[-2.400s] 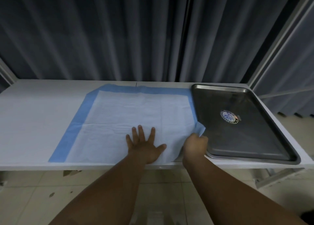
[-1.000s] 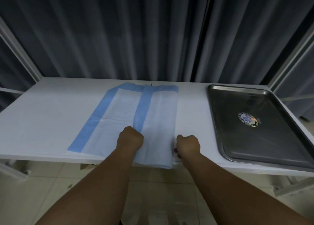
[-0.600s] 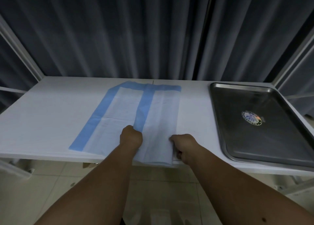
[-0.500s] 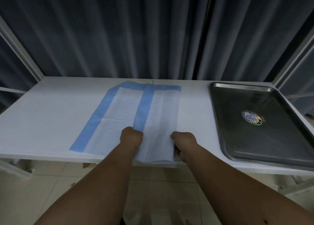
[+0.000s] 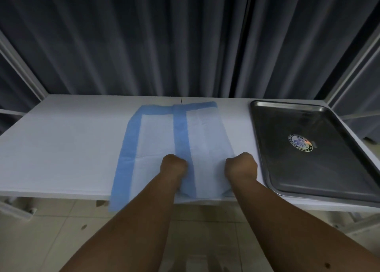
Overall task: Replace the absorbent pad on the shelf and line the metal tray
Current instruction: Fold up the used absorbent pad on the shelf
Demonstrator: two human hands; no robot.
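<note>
A blue-edged absorbent pad lies on the white shelf, its right part folded over to the left so a blue strip runs down the middle. My left hand is curled on the folded flap's blue edge near the shelf's front. My right hand is curled at the fold on the pad's right side. The pad's near end hangs slightly over the front edge. The metal tray sits bare at the right end of the shelf, with a round sticker inside.
Dark grey curtains hang right behind the shelf. White frame posts rise at the left and right ends. Tiled floor shows below the front edge.
The pad's right part was folded over to the left. Both hands now sit farther in on the folded pad, and its near left corner hangs over the front edge.
</note>
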